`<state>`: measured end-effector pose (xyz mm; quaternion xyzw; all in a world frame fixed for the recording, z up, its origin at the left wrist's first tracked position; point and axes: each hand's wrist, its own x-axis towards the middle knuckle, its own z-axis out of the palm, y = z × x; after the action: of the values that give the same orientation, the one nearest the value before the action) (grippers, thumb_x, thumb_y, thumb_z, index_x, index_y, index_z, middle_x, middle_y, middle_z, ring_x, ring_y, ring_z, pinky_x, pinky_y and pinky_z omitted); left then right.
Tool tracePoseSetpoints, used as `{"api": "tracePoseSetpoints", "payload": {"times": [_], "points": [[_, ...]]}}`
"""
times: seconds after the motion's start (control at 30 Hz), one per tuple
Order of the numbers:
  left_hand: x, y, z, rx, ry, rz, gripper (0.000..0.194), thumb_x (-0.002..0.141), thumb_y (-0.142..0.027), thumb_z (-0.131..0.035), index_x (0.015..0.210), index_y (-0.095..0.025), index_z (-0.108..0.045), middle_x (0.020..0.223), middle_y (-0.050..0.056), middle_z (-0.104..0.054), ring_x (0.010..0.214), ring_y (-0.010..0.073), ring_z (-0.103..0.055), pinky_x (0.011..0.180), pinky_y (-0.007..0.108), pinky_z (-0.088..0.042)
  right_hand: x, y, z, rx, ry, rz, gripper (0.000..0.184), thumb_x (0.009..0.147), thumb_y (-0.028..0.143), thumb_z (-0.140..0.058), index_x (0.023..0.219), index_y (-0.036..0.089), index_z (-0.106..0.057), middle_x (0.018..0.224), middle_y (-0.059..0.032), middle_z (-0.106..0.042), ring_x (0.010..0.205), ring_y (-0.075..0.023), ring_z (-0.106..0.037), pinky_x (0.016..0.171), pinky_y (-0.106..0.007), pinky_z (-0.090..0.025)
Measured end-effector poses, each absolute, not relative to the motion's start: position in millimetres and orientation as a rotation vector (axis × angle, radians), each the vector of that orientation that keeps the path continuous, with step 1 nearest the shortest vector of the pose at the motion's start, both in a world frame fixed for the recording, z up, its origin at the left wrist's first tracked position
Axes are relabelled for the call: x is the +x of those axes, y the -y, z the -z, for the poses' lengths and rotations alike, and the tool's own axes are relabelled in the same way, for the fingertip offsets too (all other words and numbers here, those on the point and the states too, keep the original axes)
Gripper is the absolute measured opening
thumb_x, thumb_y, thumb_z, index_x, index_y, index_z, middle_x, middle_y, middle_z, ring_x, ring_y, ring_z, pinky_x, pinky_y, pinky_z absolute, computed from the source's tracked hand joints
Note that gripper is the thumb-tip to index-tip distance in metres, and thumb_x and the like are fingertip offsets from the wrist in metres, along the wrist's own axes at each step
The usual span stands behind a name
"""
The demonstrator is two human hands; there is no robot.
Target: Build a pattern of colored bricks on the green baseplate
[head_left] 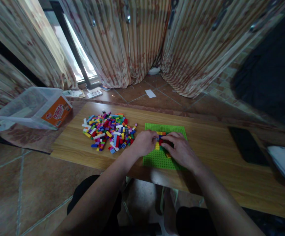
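Bricks partly out of sight behind left hand and right hand, their exact number unclear.

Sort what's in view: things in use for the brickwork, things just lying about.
In use:
- left hand, right hand
- green baseplate
- yellow bricks on it
- brick pile

Apparently just lying about:
- dark flat object
- white paper on the floor
- plastic box

Home room with striped curtains, tiled floor

Left hand; right hand; green baseplate beneath
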<state>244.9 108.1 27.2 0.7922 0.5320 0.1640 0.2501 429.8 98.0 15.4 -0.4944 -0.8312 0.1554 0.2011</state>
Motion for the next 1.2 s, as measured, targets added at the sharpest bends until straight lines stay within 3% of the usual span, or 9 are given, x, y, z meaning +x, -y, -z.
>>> {"api": "tracePoseSetpoints", "payload": {"times": [0.83, 1.07, 1.2], "points": [[245, -107, -27, 2.219, -1.42, -0.436, 0.027, 0.081, -0.012, -0.047, 0.094, -0.018, -0.07, 0.089, 0.004, -0.071, 0.084, 0.0171, -0.066, 0.08, 0.027, -0.051, 413, -104, -37, -1.506, 2.614, -0.276, 0.017, 0.086, 0.022, -0.061, 0.097, 0.017, -0.072, 0.094, -0.01, -0.065, 0.095, -0.0262, -0.054, 0.086, -0.039, -0.044], [247, -105, -27, 2.183, -1.442, -0.451, 0.028, 0.081, -0.01, -0.048, 0.097, -0.018, -0.069, 0.094, 0.005, -0.071, 0.088, 0.0172, -0.066, 0.083, 0.027, -0.051, 420, -106, -37, -1.463, 2.557, -0.471, 0.015, 0.086, 0.02, -0.059, 0.093, 0.019, -0.072, 0.088, -0.0071, -0.065, 0.088, -0.0227, -0.059, 0.08, -0.035, -0.046], [246, -107, -25, 2.175, -1.443, -0.453, 0.028, 0.085, -0.014, -0.047, 0.101, -0.019, -0.069, 0.098, 0.006, -0.07, 0.091, 0.0176, -0.066, 0.086, 0.029, -0.051, 429, -108, -32, -1.512, 2.34, -0.572, 0.021, 0.088, 0.017, -0.053, 0.097, 0.021, -0.071, 0.096, -0.006, -0.069, 0.089, -0.0212, -0.062, 0.082, -0.035, -0.047]]}}
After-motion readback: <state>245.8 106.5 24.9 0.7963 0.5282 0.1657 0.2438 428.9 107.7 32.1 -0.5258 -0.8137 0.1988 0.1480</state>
